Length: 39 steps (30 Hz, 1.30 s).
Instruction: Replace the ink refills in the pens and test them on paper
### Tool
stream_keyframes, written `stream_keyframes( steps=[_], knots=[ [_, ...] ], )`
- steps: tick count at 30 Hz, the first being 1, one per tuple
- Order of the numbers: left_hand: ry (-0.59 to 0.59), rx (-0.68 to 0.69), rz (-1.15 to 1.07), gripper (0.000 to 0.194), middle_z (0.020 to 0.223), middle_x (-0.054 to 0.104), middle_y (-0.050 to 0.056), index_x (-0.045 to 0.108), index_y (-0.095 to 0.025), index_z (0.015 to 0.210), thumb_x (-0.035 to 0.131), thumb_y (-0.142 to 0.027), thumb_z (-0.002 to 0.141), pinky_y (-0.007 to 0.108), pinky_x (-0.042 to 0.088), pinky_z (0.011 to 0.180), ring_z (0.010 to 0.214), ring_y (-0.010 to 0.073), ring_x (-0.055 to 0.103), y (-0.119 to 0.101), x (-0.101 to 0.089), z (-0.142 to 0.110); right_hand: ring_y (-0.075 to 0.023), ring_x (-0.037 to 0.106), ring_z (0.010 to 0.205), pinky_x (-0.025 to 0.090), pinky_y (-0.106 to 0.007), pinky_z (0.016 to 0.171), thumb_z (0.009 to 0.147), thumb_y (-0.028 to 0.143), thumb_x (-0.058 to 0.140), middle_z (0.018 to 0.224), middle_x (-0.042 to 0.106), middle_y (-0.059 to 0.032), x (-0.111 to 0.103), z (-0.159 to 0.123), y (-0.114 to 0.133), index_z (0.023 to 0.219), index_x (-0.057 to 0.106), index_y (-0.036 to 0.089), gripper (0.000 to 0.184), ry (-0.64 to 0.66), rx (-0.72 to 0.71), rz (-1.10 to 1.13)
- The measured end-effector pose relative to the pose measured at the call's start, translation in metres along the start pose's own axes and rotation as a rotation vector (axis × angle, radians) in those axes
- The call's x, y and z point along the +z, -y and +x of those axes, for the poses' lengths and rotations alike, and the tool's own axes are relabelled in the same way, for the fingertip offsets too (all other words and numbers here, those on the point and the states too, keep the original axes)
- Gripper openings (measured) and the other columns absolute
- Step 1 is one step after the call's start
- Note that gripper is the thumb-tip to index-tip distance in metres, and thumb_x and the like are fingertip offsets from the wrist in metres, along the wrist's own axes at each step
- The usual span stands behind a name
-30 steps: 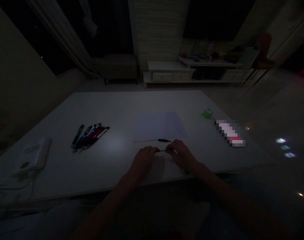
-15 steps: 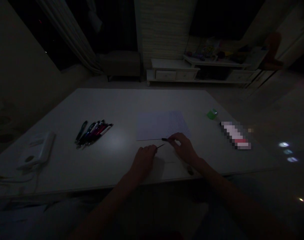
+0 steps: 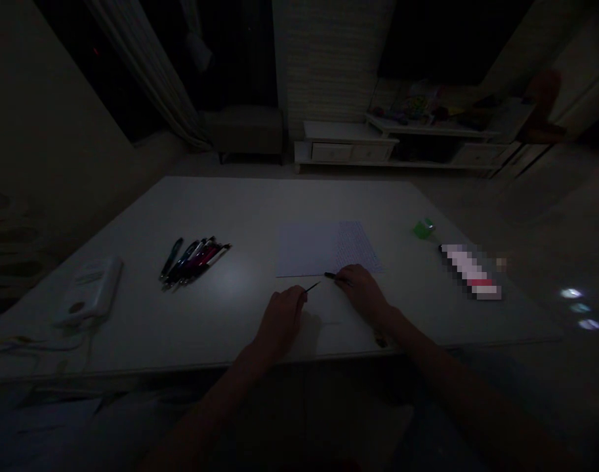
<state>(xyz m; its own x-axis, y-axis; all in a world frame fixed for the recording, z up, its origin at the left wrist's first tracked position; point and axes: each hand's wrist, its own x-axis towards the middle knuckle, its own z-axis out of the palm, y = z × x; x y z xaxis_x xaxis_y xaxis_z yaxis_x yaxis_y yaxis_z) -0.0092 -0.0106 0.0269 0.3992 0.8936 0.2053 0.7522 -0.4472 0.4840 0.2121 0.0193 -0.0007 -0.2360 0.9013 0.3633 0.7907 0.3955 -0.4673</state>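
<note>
Your left hand (image 3: pixel 282 321) pinched a thin black rod (image 3: pixel 313 286), apart from your right hand (image 3: pixel 363 292), whose fingertips met a smooth black pen barrel (image 3: pixel 332 276) (grip too dim to judge), just below a sheet of paper (image 3: pixel 304 250) on the white table (image 3: pixel 230 328).

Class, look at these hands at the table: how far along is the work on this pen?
Done: the pen looks already apart, judging by its two separate pieces. In hand: the left hand pinches a thin dark rod, and the right hand holds a dark pen piece. Left: the bunch of pens lies together, not in hand, and so does the sheet of paper.
</note>
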Motion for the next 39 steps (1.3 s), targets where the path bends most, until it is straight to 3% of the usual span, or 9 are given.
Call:
stream_keyframes(
  steps=[14,22,26,30,32,39],
  knots=[
    [0.031,0.003,0.013,0.022,0.079,0.060,0.002,0.051,-0.019,0.085,0.031,-0.022,0.092,0.029,0.036,0.068,0.071,0.0153,0.053,0.002,0.003,0.001,-0.0186,0.055,0.087,0.042,-0.034,0.080,0.080,0.025,0.057,0.090,0.065,-0.0056,-0.003,-0.003,-0.012,0.089,0.065,0.020,0.013,-0.062,0.067,0.067],
    [0.068,0.040,0.022,0.020,0.082,0.061,0.002,0.050,-0.018,0.085,0.031,-0.019,0.092,0.029,0.035,0.069,0.072,0.0148,0.054,0.002,0.004,0.002,-0.0192,0.051,0.092,0.040,-0.035,0.082,0.078,0.022,0.059,0.091,0.061,-0.0060,0.004,0.003,-0.007,0.078,0.065,0.019,0.007,-0.060,0.064,0.030],
    [0.075,0.047,0.081,0.020,0.083,0.061,0.002,0.050,-0.018,0.087,0.031,-0.019,0.092,0.030,0.035,0.070,0.074,0.0158,0.054,0.006,0.005,0.002,-0.0201,0.052,0.092,0.041,-0.035,0.081,0.079,0.018,0.057,0.091,0.061,-0.0075,-0.001,0.003,0.002,0.079,0.063,0.018,0.006,-0.063,0.081,0.040],
    [0.100,0.067,0.160,0.019,0.087,0.061,0.004,0.051,-0.018,0.090,0.031,-0.018,0.091,0.031,0.035,0.072,0.077,0.0164,0.055,0.009,0.006,0.003,-0.0144,0.056,0.072,0.044,-0.028,0.068,0.082,0.020,0.051,0.080,0.063,-0.0032,-0.012,-0.005,0.019,0.091,0.060,0.019,0.013,0.025,0.109,0.266],
    [0.110,0.085,0.199,0.018,0.087,0.061,0.004,0.051,-0.018,0.090,0.032,-0.017,0.091,0.031,0.034,0.072,0.077,0.0167,0.055,0.009,0.007,0.003,-0.0136,0.057,0.071,0.045,-0.027,0.066,0.083,0.021,0.051,0.082,0.063,-0.0031,-0.016,-0.010,0.028,0.094,0.061,0.020,0.015,0.028,0.075,0.343],
    [0.150,0.151,0.259,0.016,0.087,0.060,0.004,0.050,-0.018,0.091,0.034,-0.016,0.091,0.031,0.034,0.071,0.081,0.0177,0.055,0.005,0.009,0.003,-0.0142,0.059,0.074,0.046,-0.027,0.068,0.082,0.025,0.055,0.081,0.065,-0.0034,-0.018,-0.011,0.044,0.085,0.065,0.020,0.011,-0.003,0.020,0.403]
  ],
)
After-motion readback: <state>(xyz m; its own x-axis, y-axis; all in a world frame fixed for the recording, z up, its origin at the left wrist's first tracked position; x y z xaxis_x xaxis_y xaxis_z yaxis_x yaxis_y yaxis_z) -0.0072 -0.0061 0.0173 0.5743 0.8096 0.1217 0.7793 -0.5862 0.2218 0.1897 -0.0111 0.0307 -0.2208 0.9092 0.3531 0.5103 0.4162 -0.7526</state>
